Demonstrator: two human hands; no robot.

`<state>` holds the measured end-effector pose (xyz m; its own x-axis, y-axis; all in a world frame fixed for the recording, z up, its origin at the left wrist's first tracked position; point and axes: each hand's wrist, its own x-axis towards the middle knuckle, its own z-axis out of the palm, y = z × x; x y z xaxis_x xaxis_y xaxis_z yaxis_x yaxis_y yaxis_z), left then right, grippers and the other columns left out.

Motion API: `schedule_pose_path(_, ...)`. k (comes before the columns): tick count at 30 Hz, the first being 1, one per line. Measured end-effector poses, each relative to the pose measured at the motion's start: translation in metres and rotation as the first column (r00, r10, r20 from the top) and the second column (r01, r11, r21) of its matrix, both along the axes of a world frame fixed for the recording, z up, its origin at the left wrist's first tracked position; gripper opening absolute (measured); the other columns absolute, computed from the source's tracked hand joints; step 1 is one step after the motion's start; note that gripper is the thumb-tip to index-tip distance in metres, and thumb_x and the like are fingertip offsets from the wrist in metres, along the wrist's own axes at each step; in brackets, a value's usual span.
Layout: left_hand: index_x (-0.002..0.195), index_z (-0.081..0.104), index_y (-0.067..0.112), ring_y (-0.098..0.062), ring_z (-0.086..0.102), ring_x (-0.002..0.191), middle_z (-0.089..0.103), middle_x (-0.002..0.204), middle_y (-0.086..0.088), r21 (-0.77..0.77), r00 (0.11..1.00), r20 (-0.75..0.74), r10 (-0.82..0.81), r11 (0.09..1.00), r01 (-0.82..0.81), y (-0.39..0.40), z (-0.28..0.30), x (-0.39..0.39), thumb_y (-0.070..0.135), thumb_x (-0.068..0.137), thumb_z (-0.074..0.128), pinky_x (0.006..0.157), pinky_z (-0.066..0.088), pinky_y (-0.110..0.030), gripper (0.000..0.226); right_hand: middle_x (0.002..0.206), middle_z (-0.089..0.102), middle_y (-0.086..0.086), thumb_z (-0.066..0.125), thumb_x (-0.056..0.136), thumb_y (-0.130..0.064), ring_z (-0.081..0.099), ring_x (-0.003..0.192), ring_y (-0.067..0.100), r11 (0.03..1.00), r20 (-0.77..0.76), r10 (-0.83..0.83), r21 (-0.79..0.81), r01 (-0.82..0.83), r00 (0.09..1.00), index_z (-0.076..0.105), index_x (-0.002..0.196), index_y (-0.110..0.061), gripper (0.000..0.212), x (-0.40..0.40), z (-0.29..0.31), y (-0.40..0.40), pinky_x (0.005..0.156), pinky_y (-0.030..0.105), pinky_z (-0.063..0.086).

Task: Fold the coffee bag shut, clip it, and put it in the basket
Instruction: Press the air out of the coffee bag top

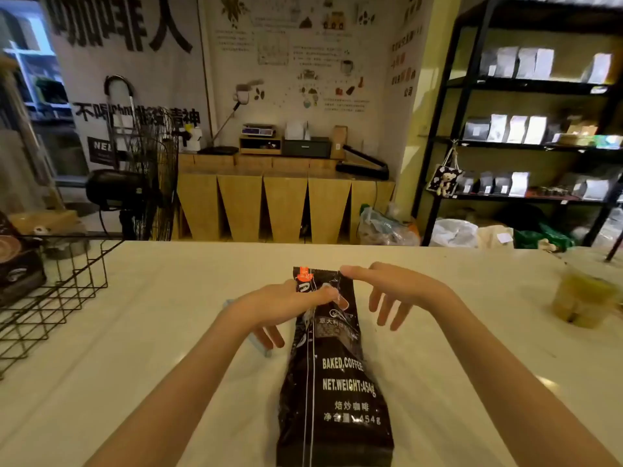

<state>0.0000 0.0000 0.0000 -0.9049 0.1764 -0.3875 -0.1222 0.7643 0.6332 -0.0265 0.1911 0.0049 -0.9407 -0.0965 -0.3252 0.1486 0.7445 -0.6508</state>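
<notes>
On the bench [151, 332]: a dark coffee bag [332, 382] lay flat, top end pointing away.
Left hand [279, 306]: fingers spread, pressing the bag's neck.
Right hand [392, 286]: open, forefinger touching the bag's top corner.
Basket [57, 294]: wire, far left, well apart.
Clip [263, 345]: possibly the pale blue piece under the left hand.

Dim warm light, soft blur, bowed edges.

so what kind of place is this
Most likely a small coffee shop or roastery. A black metal shelving unit holds rows of sealed silver and white pouches, the white wall poster shows coffee drawings, and a black foil coffee bag printed "BAKED COFFEE" lies on the white counter.
</notes>
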Motion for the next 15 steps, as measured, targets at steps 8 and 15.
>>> schedule_pose_path(8,0.139,0.016,0.028,-0.034,0.057,0.109,0.041,0.140,-0.013,0.052,0.994,0.110,-0.028,0.998,0.022,0.002,-0.021,0.005,0.072,0.071,0.043,0.078,0.049,-0.039,0.085,0.119,0.059,0.022,0.040,0.068,-0.079,0.069,0.085,0.032,1.000,0.180,-0.005,0.007,0.004,0.984,0.035,0.134,-0.010,0.095,0.008,-0.030,-0.007,0.067,0.041,0.058)
schedule_pose_path(15,0.140,0.012,0.027,-0.031,0.053,0.114,0.044,0.138,-0.011,0.066,0.994,0.100,-0.035,0.997,0.028,0.001,-0.028,0.004,0.068,0.070,0.050,0.094,0.045,-0.043,0.090,0.113,0.063,0.019,0.039,0.065,-0.082,0.069,0.085,0.031,0.997,0.173,0.032,-0.078,-0.019,0.984,0.052,0.123,-0.016,0.089,0.008,-0.046,-0.009,0.071,0.040,0.060)
